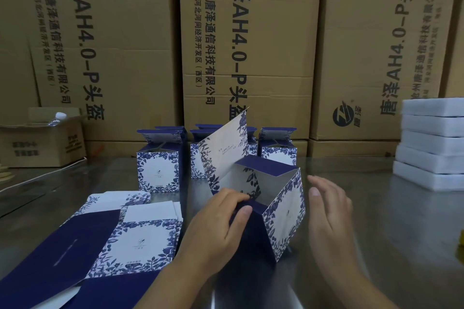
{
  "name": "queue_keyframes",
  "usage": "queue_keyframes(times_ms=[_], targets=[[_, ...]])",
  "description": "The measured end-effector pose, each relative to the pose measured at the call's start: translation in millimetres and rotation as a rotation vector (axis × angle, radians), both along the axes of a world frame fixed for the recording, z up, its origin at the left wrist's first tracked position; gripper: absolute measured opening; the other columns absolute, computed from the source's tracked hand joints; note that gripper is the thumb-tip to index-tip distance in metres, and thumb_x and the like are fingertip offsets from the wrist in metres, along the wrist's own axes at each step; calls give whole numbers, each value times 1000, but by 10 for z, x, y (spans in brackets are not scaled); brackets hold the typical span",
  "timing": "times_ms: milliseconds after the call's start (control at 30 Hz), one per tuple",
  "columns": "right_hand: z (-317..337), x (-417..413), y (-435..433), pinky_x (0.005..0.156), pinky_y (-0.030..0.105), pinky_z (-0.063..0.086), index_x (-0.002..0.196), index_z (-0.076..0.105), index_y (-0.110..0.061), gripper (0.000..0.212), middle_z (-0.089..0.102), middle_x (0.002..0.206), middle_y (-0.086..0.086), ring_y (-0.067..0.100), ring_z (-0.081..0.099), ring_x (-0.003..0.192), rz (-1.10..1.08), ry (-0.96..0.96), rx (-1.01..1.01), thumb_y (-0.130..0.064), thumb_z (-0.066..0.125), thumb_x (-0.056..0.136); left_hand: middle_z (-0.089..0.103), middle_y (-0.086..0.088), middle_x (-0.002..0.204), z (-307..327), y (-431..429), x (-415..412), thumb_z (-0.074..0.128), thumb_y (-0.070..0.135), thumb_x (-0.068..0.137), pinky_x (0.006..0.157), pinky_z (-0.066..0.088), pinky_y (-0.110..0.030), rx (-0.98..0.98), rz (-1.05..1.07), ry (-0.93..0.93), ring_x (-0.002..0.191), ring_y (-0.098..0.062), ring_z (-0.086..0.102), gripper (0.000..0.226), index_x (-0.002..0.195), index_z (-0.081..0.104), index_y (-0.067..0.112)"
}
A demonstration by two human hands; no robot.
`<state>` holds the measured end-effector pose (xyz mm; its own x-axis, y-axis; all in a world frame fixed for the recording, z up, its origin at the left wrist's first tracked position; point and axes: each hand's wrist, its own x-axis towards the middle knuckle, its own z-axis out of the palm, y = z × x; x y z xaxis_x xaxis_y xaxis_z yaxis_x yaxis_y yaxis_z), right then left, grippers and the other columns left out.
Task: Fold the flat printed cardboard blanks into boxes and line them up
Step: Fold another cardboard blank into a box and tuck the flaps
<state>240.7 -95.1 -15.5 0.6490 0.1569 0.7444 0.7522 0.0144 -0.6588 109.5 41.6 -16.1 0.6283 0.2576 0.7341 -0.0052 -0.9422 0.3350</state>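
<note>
A half-formed blue-and-white floral box point(283, 211) stands on the steel table point(389, 233) in front of me, its top open and one long flap sticking up. My left hand point(216, 223) grips its dark blue near-left corner, thumb on the outside and fingers curled over the rim. My right hand point(329, 206) hovers just right of the box with fingers straight, not touching it. Flat printed blanks point(130, 241) lie in a stack at the lower left. Several folded boxes point(158, 165) stand in rows behind, lids up.
Tall brown cartons point(246, 45) wall off the back of the table. A small open carton point(40, 140) holding a bottle sits at far left. A stack of white foam trays point(431, 148) stands at the right edge.
</note>
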Motion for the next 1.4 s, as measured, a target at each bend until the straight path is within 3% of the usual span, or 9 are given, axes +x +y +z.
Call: queue_keyframes(times_ms=[133,267,400,600,700,800,867,1100,1400], targets=[[-65,56,51,102,34,32,105,44,-51,15,53,107,-30,10,47,119,176,272,-89,-48,31,97,53,20,110,-7,6,-3,18,57,91,87,41,-22,-2,9,-19,107,3,47,56,115,57,26],[-97,57,48,99,45,38,93,49,-48,30,59,99,-21,13,54,107,107,242,-79,-62,23,86,52,23,108,2,34,-3,17,57,93,81,38,-16,49,59,-78,101,3,44,54,111,58,27],[-68,31,60,66,22,43,90,55,-43,32,63,79,-28,-11,57,76,184,275,-31,-56,25,90,47,35,104,11,57,-10,19,55,91,85,27,-1,-5,88,-142,104,14,38,54,111,61,28],[36,41,17,40,12,40,74,61,-7,42,49,40,-4,4,48,38,392,596,51,-33,40,100,65,27,100,32,51,32,22,59,85,92,36,-12,-483,-60,-305,105,6,54,53,91,69,33],[50,35,1,49,19,42,57,52,-7,51,49,51,10,16,49,47,460,722,28,-43,50,93,72,11,94,47,49,48,25,57,87,83,46,-25,-731,-195,-359,92,-8,65,60,84,75,24],[61,22,-19,75,41,45,81,61,8,60,58,79,34,36,56,69,513,765,-1,-52,60,83,74,5,87,60,41,48,23,57,85,72,45,-13,-767,-229,-378,84,-9,67,65,80,77,22],[70,28,-20,84,49,49,89,71,-2,45,70,89,25,44,66,81,543,798,14,-46,65,80,74,3,87,47,40,55,23,57,86,72,46,-15,-773,-245,-376,86,-11,67,64,81,77,23],[92,83,-6,62,33,45,69,71,-10,26,70,75,18,28,62,63,557,772,15,-28,61,84,74,4,87,34,41,79,24,50,89,92,39,-31,-764,-251,-401,94,-6,65,61,75,77,23],[137,102,-35,48,26,28,64,44,-9,27,41,63,10,17,38,53,508,645,-5,-14,52,89,74,6,86,75,-11,64,31,49,95,88,42,-27,-745,-218,-376,91,-5,66,60,71,76,18]])
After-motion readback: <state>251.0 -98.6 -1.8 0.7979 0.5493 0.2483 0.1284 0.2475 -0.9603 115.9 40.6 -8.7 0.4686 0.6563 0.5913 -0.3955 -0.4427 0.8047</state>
